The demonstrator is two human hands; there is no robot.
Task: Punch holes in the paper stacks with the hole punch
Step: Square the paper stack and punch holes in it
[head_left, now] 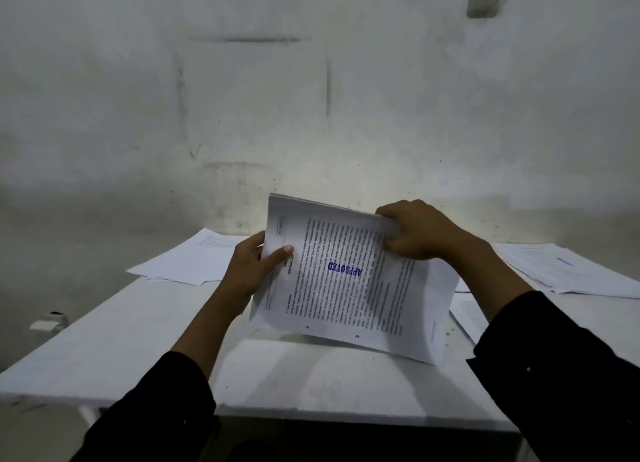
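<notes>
Head view: both hands hold one printed paper stack (349, 281) tilted above the middle of the white table (138, 337). The left hand (252, 271) grips the stack's left edge, thumb flat on the top sheet. The right hand (419, 231) curls over the far right corner, pinching it. The top sheet is smooth white paper with dense black text and a blue "APPROVED" stamp (345, 270); small round holes show along its near edge. Loose flat sheets (187, 257) lie far left; another spread of papers (568, 271) lies far right. A small pale object (50, 321), blurred, sits at the table's left edge.
</notes>
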